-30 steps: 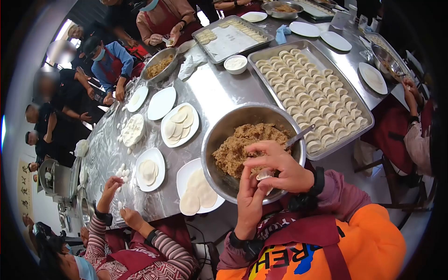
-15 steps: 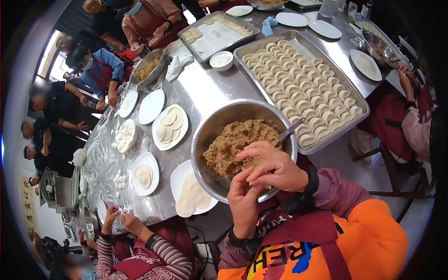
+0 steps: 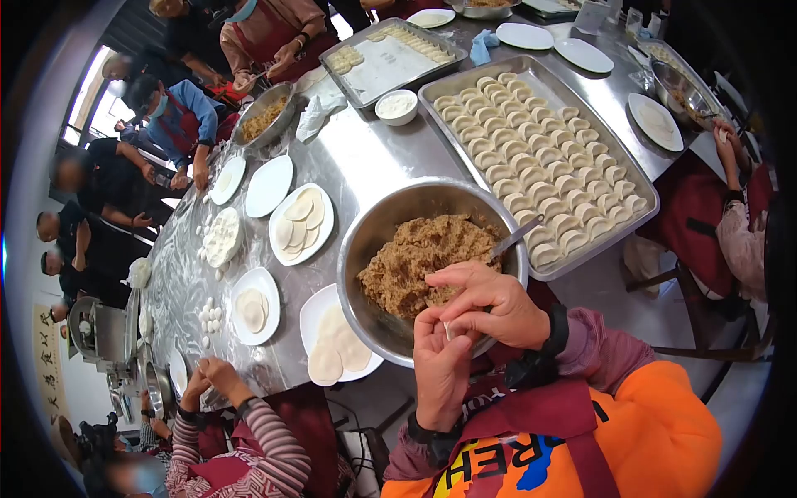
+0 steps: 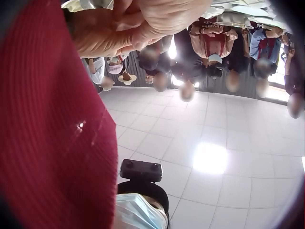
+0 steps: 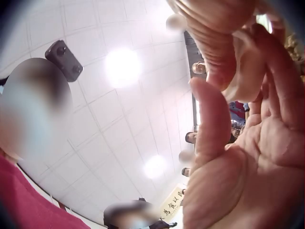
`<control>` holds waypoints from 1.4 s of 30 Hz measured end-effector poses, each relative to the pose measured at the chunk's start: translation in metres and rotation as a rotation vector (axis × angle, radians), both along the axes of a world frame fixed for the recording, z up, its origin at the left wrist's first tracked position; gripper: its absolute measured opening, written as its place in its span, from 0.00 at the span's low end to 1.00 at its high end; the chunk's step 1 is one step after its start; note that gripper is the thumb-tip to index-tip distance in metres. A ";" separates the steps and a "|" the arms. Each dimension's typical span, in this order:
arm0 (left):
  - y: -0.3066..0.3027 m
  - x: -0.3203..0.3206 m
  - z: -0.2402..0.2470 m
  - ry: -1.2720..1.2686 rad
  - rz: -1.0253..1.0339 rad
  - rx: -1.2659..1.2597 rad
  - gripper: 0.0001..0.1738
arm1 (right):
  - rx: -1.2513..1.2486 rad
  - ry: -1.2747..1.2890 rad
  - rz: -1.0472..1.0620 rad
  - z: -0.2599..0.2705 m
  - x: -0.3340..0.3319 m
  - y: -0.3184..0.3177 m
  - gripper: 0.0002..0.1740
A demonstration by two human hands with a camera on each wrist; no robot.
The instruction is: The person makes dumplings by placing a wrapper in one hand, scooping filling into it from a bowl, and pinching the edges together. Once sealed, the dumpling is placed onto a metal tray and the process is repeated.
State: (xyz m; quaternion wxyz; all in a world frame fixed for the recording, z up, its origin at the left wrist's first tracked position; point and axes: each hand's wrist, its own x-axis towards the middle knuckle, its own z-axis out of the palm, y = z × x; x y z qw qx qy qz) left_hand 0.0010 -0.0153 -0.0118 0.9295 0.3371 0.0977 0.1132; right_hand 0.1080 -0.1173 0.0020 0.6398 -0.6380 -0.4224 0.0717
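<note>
Over the near rim of a steel bowl (image 3: 353, 257) of brown filling (image 3: 423, 257), both hands meet around a small dumpling (image 3: 450, 330). Only a pale edge of it shows in the head view; from the right wrist, its folded dough (image 5: 247, 76) appears between the fingers. My left hand (image 3: 440, 373) pinches it from below and the left. From the right, my right hand (image 3: 498, 311) reaches over and pinches it too, its thumb (image 5: 209, 119) beside the dough. Fingers hide the dumpling in the left wrist view, where the left hand (image 4: 152, 24) shows at the top.
A spoon (image 3: 519, 235) leans in the bowl. Right of it lies a tray (image 3: 639, 222) with rows of dumplings. A plate (image 3: 311, 311) of wrappers (image 3: 339, 344) stands left, with more plates beyond. A neighbour's hands (image 3: 212, 378) work at the floured steel table (image 3: 290, 365).
The fingers have closed in around the dumpling, which showed more openly a second ago. The head view has shifted slightly. The neighbour's hands on the left have come together.
</note>
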 end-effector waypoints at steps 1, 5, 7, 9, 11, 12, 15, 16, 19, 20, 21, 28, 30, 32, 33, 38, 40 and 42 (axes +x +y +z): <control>0.001 0.000 -0.002 -0.008 -0.014 -0.003 0.26 | 0.001 0.038 -0.014 0.004 -0.001 0.000 0.08; -0.006 0.000 0.000 -0.079 -0.027 -0.214 0.26 | 0.051 0.221 -0.014 -0.007 -0.010 -0.003 0.09; -0.010 0.000 0.002 -0.041 -0.006 -0.202 0.30 | 0.050 0.086 -0.009 -0.014 -0.003 -0.004 0.09; -0.010 -0.002 0.004 -0.017 0.004 -0.201 0.35 | 0.041 0.065 0.008 -0.012 -0.003 -0.005 0.09; -0.009 -0.001 0.005 -0.021 -0.005 -0.208 0.37 | 0.027 0.139 0.035 0.001 -0.003 -0.006 0.08; -0.008 0.000 0.004 -0.046 -0.007 -0.235 0.37 | 0.049 0.099 -0.002 0.000 -0.003 -0.006 0.08; -0.009 -0.001 -0.001 -0.080 -0.024 -0.298 0.39 | 0.093 0.021 -0.071 -0.011 -0.007 -0.006 0.09; -0.011 0.000 0.000 -0.071 -0.040 -0.304 0.39 | 0.097 0.015 -0.068 -0.014 -0.006 -0.008 0.09; -0.017 0.002 0.004 -0.051 -0.053 -0.358 0.40 | 0.104 -0.048 -0.064 -0.026 -0.003 -0.014 0.10; -0.017 0.004 0.006 -0.048 -0.052 -0.379 0.41 | 0.109 -0.079 -0.063 -0.028 -0.001 -0.014 0.10; -0.016 0.005 0.006 -0.050 -0.072 -0.388 0.41 | 0.098 0.021 -0.066 -0.023 -0.003 -0.015 0.10; -0.018 0.009 0.002 -0.049 -0.106 -0.440 0.41 | 0.039 0.038 -0.068 -0.022 -0.002 -0.026 0.11; -0.018 0.007 0.000 -0.027 -0.107 -0.435 0.41 | 0.020 0.054 -0.051 -0.023 -0.003 -0.026 0.11; -0.013 0.008 -0.002 -0.026 -0.117 -0.409 0.40 | -0.013 0.036 -0.060 -0.017 -0.001 -0.024 0.12; -0.010 0.009 -0.003 -0.044 -0.149 -0.378 0.39 | -0.038 0.012 -0.045 -0.011 0.000 -0.022 0.12; 0.004 0.007 0.004 -0.013 -0.238 -0.227 0.37 | -0.077 -0.053 0.151 -0.009 0.015 -0.016 0.11; 0.008 0.008 0.008 0.015 -0.269 -0.202 0.37 | -0.118 -0.046 0.191 -0.009 0.018 -0.014 0.10; 0.013 0.008 0.010 0.046 -0.299 -0.164 0.39 | -0.139 -0.050 0.245 -0.004 0.020 -0.009 0.08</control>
